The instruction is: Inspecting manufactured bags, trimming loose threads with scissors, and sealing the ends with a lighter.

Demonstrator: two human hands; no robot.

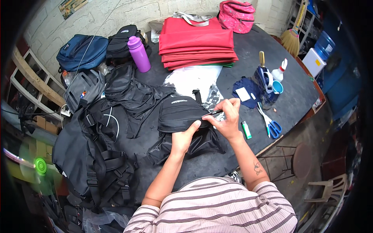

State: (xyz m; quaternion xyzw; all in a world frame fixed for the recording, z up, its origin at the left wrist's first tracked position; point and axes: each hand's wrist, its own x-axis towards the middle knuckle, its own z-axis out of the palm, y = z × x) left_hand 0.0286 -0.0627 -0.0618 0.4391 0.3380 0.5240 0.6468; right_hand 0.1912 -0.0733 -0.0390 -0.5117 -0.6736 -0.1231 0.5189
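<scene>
A small black zippered bag (179,112) lies in front of me, with loose black fabric (186,146) under its near side. My left hand (184,136) grips the bag's near edge, thumb on top and the other fingers hidden beneath. At the bag's right edge, my right hand (227,118) is closed in a pinch. Something thin and dark shows between its fingertips, too small to name. Just beyond the bag lies white plastic wrapping (194,80). A green lighter (246,130) and blue-handled scissors (269,121) lie to the right of my right hand.
Folded red fabric (196,42) is stacked at the back, beside a pink backpack (237,16). A purple bottle (138,54) stands near several bags, including a blue one (82,52). Black straps and bags (95,155) crowd the left. A spray bottle (279,70) stands right.
</scene>
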